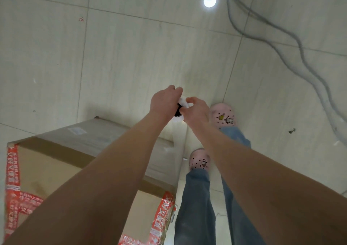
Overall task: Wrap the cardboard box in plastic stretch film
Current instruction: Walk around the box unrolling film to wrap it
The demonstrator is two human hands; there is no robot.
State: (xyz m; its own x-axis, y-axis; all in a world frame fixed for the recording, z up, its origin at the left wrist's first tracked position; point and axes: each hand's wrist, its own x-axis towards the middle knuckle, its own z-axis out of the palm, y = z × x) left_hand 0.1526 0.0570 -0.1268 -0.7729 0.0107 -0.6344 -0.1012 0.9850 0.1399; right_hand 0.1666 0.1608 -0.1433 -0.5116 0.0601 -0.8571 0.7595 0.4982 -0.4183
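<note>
Bare forearms stretch forward and down. Left hand (165, 101) curls round a black object (178, 112); right hand (196, 112) pinches bunched white stretch film (185, 101). Red-taped cardboard box (48, 169) stands lower left, its side filmed over.

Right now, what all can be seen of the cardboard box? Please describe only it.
The cardboard box is brown and stands on the tiled floor at the person's left. Red printed tape runs along its top edges and corners; a darker brown strip crosses the top. Its far side looks greyish and glossy, as if under clear film, with a small white label. The left forearm passes over it; contact cannot be told.
</note>
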